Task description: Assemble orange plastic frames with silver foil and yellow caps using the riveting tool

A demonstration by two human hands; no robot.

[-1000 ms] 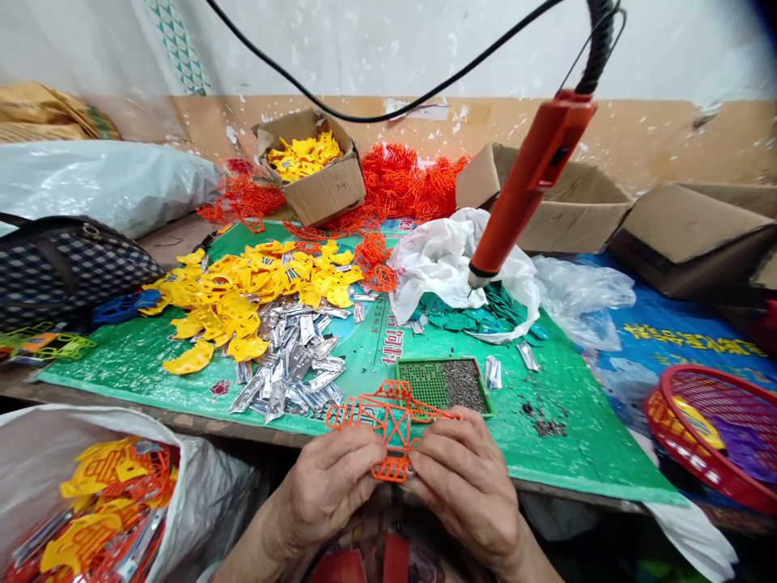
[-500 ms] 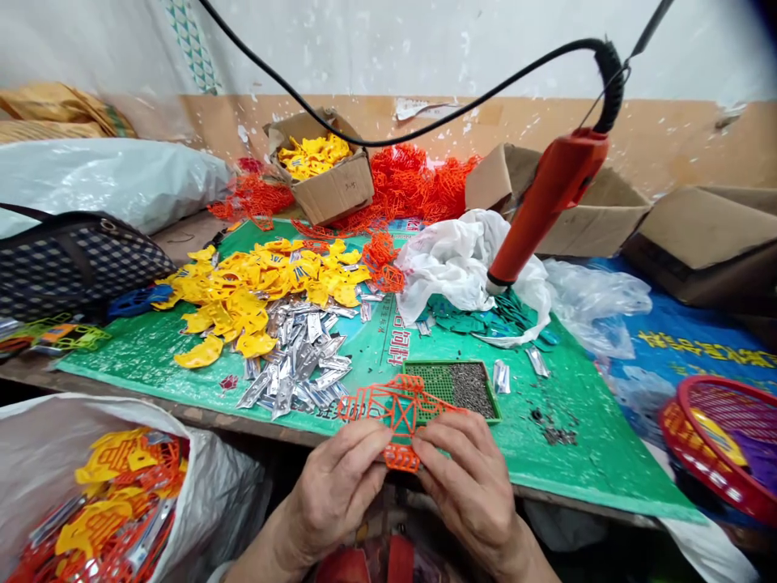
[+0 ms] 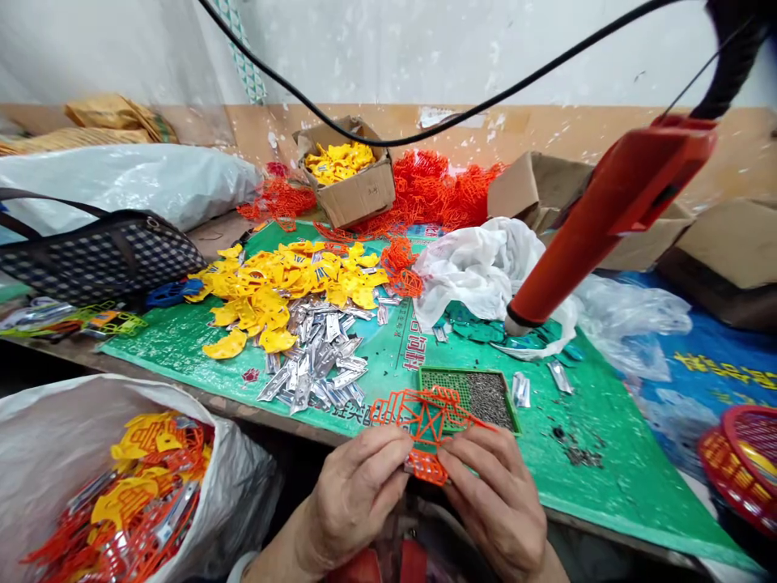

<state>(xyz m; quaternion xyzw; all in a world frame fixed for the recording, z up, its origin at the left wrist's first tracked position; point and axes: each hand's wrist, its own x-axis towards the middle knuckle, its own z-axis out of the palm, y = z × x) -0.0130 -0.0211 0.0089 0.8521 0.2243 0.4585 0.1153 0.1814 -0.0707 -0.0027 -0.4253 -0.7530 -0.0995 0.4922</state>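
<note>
Both hands pinch an orange plastic lattice frame [image 3: 428, 417] near the table's front edge. My left hand [image 3: 364, 478] grips its lower left side, and my right hand [image 3: 494, 490] grips its lower right side. A small shiny piece seems to lie at the frame's lower part, partly hidden by the fingers. Just behind the frame, a green tray [image 3: 440, 379] holds many small dark screws [image 3: 489, 398]. A pile of silvery metal strips [image 3: 328, 360] lies to the left, with yellow plastic pieces [image 3: 291, 279] behind it.
An orange-red electric screwdriver [image 3: 607, 219] hangs at the right on a black cable. A white bag [image 3: 243, 461] of assembled pieces stands at lower left. Cardboard boxes [image 3: 358, 190] and orange frames [image 3: 437, 194] line the back. A red basket [image 3: 737, 461] sits at far right.
The view has shifted, so most table items appear farther right. My hands still grip the orange frame. The hanging screwdriver has swung and looks larger and more tilted.
</note>
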